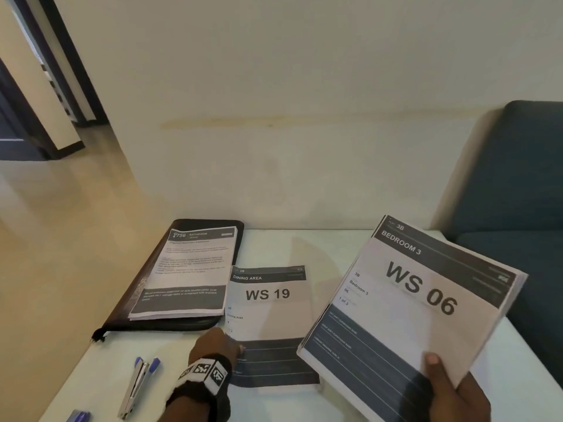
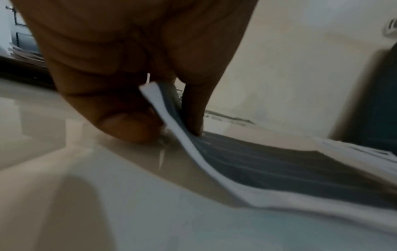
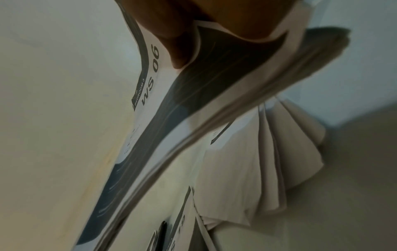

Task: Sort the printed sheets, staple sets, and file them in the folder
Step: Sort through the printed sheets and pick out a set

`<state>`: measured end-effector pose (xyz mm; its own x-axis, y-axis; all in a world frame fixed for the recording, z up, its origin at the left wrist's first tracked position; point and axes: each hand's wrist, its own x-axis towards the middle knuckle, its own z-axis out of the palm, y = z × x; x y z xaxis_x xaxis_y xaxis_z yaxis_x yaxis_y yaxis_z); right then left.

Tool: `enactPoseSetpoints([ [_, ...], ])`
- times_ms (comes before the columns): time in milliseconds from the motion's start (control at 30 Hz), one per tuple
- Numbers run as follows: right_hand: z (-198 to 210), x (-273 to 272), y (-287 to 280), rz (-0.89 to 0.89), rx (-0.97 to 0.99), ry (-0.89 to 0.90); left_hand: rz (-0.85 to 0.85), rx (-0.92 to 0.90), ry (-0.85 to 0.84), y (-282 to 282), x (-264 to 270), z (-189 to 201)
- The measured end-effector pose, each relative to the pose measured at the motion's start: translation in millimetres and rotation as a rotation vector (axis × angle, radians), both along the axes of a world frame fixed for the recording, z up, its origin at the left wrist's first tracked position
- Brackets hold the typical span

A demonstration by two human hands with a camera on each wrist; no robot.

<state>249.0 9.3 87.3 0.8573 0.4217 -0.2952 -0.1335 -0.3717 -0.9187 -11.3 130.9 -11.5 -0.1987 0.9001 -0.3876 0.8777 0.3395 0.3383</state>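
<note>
Stapler (image 1: 136, 388): silver with blue ends, flat near the bench's (image 1: 268, 248) front left corner; long axis runs front to back, leaning slightly right at the far end.
Blue object (image 1: 78, 416): at the front left edge, cut off by the frame; too little shows to name it.
Folder (image 1: 143, 287): dark zip folder, shut and flat at the bench's far left, long axis running front to back and slanting right toward the wall; a zip pull sticks out at its near left corner.
BATHROOM sheets (image 1: 190, 275): small stack lying on the folder, header toward the wall, long axis along the folder's.
Left hand (image 1: 217, 345): wrist band with printed markers; thumb and fingers pinch the left edge of the WS 19 sheet and curl it up off the bench, plain in the left wrist view (image 2: 133, 71).
WS 19 sheet (image 1: 268, 318): "DINING AREA", flat at bench centre just right of the folder, header toward the wall, long axis front to back.
WS 06 stack (image 1: 411, 303): thick stack headed "BEDROOM 3", held above the bench's right side, tilted, header pointing far and left.
Right hand (image 1: 451, 388): grips the stack's near corner, thumb on top, fingers hidden beneath.
Sofa (image 1: 518, 184): dark teal, beyond the bench's right edge.
</note>
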Motion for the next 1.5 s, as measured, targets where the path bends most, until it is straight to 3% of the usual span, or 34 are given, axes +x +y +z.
enactPoseSetpoints([
  [33, -32, 13, -25, -0.026, 0.155, 0.039, -0.013, -0.002, -0.077, -2, 2, 2],
  [200, -50, 28, -45, 0.061, 0.197, 0.012, -0.037, 0.099, -0.533, -35, 4, 14],
  [333, -43, 38, -50, 0.081, 0.183, 0.047, -0.029, 0.096, -0.64, -78, -6, 19],
  [433, -43, 40, -50, 0.127, 0.127, 0.019, -0.104, -0.104, -0.729, -94, -16, 12],
  [500, -45, 37, -49, 0.272, 0.077, -0.02, -0.162, -0.221, -0.797, -95, -15, 9],
  [667, -72, 19, -45, 0.55, -0.092, -0.031, -0.048, -0.156, -0.951, -92, -7, -5],
  [833, -87, -3, -33, 0.632, -0.188, -0.031, 0.096, -0.05, -1.002, -97, 2, -17],
  [900, -90, -10, -31, 0.647, -0.199, -0.054, 0.077, -0.026, -0.969, -100, 6, -20],
  [1067, -93, -24, -27, 0.679, -0.223, -0.076, -0.204, 0.01, -0.755, -103, 5, 1],
  [1200, -87, -28, -28, 0.678, -0.198, -0.072, -0.333, -0.006, -0.778, -104, 7, 23],
  [1300, -73, -28, -29, 0.626, -0.078, 0.011, -0.267, -0.119, -0.95, -103, 4, 25],
  [1433, -58, -27, -35, 0.505, 0.234, 0.23, -0.401, 0.064, -0.917, -102, -1, 49],
  [1500, -58, -24, -39, 0.477, 0.377, 0.34, -0.473, 0.04, -0.979, -100, -1, 51],
])
